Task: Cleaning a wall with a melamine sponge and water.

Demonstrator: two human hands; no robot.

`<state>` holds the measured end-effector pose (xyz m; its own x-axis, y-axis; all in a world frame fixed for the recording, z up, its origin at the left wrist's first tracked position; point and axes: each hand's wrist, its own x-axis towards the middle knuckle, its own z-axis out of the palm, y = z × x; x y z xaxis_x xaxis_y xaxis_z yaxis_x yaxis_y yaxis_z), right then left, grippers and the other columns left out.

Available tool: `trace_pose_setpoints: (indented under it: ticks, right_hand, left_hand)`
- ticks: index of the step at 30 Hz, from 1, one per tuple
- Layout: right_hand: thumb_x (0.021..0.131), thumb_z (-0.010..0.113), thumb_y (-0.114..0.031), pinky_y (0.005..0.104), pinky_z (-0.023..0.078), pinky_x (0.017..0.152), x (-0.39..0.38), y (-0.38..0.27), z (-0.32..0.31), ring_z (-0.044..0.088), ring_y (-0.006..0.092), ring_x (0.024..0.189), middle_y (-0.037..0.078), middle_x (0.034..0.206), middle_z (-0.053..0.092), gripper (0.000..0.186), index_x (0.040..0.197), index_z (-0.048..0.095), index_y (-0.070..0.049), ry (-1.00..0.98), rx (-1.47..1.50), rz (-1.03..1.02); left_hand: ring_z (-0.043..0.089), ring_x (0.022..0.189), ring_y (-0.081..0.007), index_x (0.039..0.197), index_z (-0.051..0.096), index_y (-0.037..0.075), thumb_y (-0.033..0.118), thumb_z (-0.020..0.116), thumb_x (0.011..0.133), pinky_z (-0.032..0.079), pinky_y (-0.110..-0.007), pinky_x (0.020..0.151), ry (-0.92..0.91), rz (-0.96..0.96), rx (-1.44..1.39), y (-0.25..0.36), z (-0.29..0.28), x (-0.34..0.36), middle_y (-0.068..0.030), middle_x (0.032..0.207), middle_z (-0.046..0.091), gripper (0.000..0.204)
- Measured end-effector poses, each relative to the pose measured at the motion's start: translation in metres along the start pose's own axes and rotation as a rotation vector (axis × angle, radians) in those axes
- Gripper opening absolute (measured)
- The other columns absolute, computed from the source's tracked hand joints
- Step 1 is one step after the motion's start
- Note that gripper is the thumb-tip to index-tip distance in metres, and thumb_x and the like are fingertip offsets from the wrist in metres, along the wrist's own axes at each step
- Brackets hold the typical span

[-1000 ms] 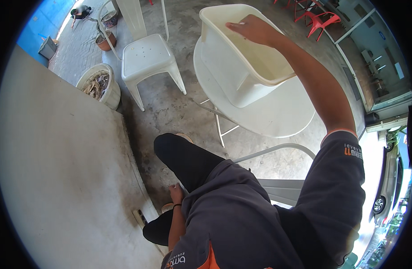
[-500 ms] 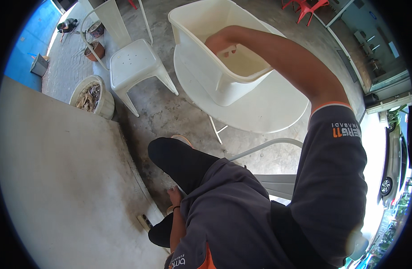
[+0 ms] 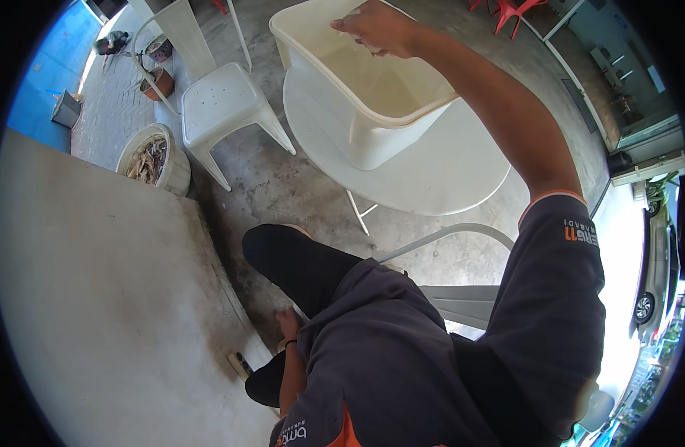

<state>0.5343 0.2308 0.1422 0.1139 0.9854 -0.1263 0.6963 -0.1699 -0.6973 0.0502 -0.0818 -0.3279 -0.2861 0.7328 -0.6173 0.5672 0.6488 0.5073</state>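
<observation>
While the right hand (image 3: 380, 28) grips its far rim, the cream tub (image 3: 357, 89) sits tilted, empty.

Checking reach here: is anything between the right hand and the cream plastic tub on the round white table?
Nothing visible. The right hand is already at the far rim of the cream plastic tub, above its open inside.

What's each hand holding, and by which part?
Right hand is over the white tub at its far rim; an actual grip cannot be told. Left hand rests by the leg, holding nothing visible.
</observation>
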Motion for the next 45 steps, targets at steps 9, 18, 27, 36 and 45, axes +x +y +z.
trace_pose_setpoints:
  ticks: [9, 18, 27, 36, 45]
  right_hand:
    - [0.089, 0.056, -0.054, 0.0435, 0.044, 0.094, -0.064, -0.118, 0.020, 0.056, 0.0379, 0.113, 0.025, 0.118, 0.059, 0.061, 0.122, 0.059, -0.003, 0.298, -0.206, -0.377]
    - [0.094, 0.057, -0.030, 0.0425, 0.037, 0.101, -0.104, -0.292, 0.206, 0.049, 0.0330, 0.124, 0.021, 0.130, 0.053, 0.043, 0.129, 0.053, -0.004, -0.022, 0.242, -1.173]
    - [0.079, 0.072, -0.036, 0.0409, 0.042, 0.083, -0.270, -0.421, 0.442, 0.055, 0.0284, 0.105, 0.013, 0.117, 0.054, 0.044, 0.119, 0.062, -0.020, 0.031, 0.738, -1.738]
    - [0.082, 0.066, -0.035, 0.0409, 0.031, 0.097, -0.473, -0.436, 0.521, 0.051, 0.0204, 0.117, 0.004, 0.122, 0.054, 0.040, 0.121, 0.060, -0.028, 0.295, 1.054, -2.160]
    - [0.095, 0.047, -0.029, 0.0490, 0.015, 0.113, -0.540, -0.368, 0.623, 0.038, 0.0187, 0.134, 0.003, 0.142, 0.045, 0.039, 0.134, 0.050, -0.025, 0.508, 0.591, -2.545]
  left_hand:
    - [0.051, 0.116, -0.0466, 0.125, 0.042, -0.005, 0.035, 0.058, 0.085, 0.040, -0.047, 0.097, 0.114, 0.044, -0.014, -0.017, -0.004, -0.010, -0.0345, 0.120, 0.053, 0.059]
    - [0.062, 0.096, -0.0389, 0.124, 0.044, -0.003, 0.027, 0.067, 0.083, 0.047, -0.043, 0.085, 0.399, -0.021, -0.392, 0.016, -0.034, -0.059, -0.0239, 0.096, 0.065, 0.055]
    - [0.059, 0.096, -0.0307, 0.125, 0.045, 0.001, 0.027, 0.065, 0.085, 0.045, -0.043, 0.086, 0.710, -0.032, -0.764, -0.012, -0.103, -0.160, -0.0121, 0.100, 0.063, 0.051]
    - [0.050, 0.109, -0.0277, 0.119, 0.051, 0.006, 0.025, 0.068, 0.077, 0.031, -0.046, 0.097, 1.313, -0.575, -0.314, -0.044, -0.115, -0.244, -0.0072, 0.106, 0.059, 0.049]
    - [0.049, 0.109, -0.0309, 0.119, 0.049, 0.003, 0.019, 0.066, 0.075, 0.033, -0.048, 0.097, 1.415, -0.746, -0.293, -0.068, -0.085, -0.263, -0.0122, 0.105, 0.059, 0.050]
